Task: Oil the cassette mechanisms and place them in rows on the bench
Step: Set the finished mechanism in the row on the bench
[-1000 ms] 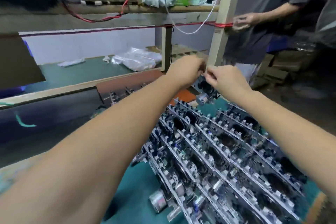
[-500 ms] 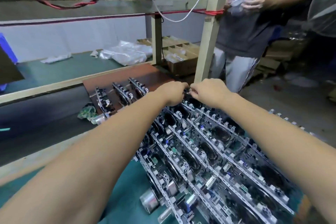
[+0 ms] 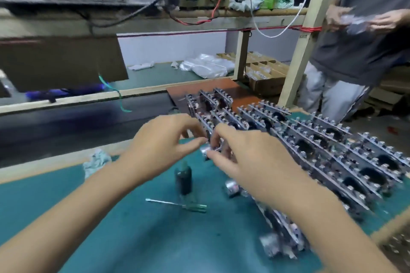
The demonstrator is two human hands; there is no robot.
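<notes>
Fingers of left hand and right hand pinch one small cassette mechanism between them, oil bottle just below, rows of mechanisms to their right.

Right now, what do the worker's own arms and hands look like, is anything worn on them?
Both arms are bare right up to the picture's edge, with no sleeves in sight. The left hand and right hand wear no gloves, and no rings, watch or wristband show. The picture is a little blurred, so fine marks cannot be told.
</notes>
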